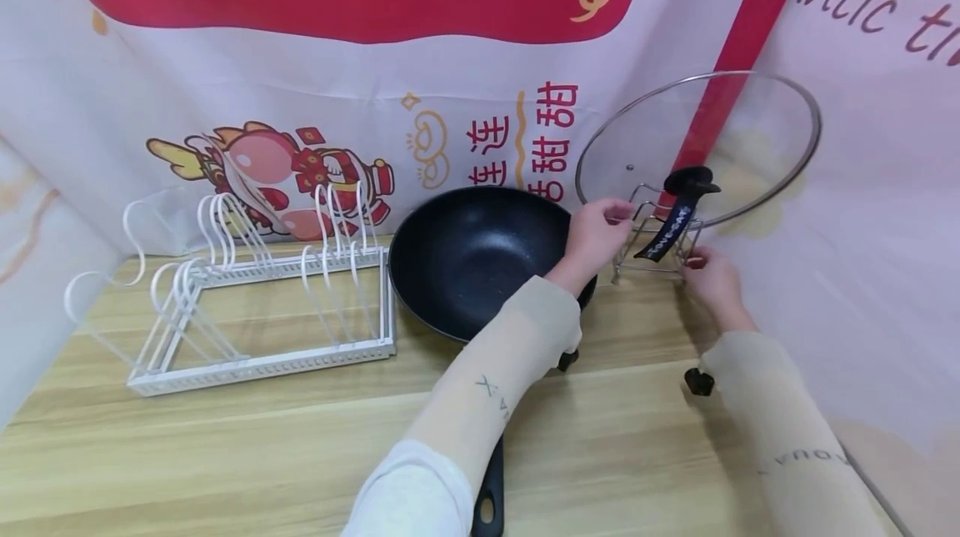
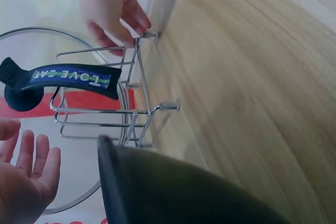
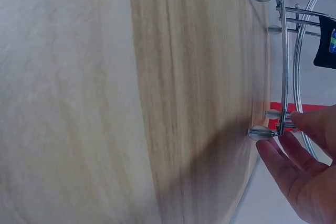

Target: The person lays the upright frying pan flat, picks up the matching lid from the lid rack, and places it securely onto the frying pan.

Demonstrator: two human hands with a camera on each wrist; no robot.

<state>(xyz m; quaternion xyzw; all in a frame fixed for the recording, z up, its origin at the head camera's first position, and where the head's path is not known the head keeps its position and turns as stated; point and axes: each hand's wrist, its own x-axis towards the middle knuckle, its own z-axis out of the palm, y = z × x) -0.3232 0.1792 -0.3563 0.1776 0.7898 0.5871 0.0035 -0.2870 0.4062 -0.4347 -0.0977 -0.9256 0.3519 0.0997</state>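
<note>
A clear glass pot lid (image 1: 757, 137) with a metal rim stands upright, leaning back in a small wire lid rack (image 1: 647, 268) at the right rear of the table. Its black handle (image 1: 671, 224) with white lettering faces me. My right hand (image 1: 716, 287) pinches the rack's lower right corner, thumb and fingers around the wire near a clear foot (image 3: 261, 132). To the left of the rack is my left hand (image 2: 26, 187), fingers loosely extended and apart from the wires in the left wrist view. A black wok (image 1: 480, 262) sits under my left forearm, partly hidden by it.
A white dish rack (image 1: 262, 362) with curved prongs stands on the left of the wooden table (image 1: 225, 462). The wok's handle (image 1: 489, 495) points toward me. Printed cloth (image 1: 360, 70) hangs behind and on the right, close to the lid.
</note>
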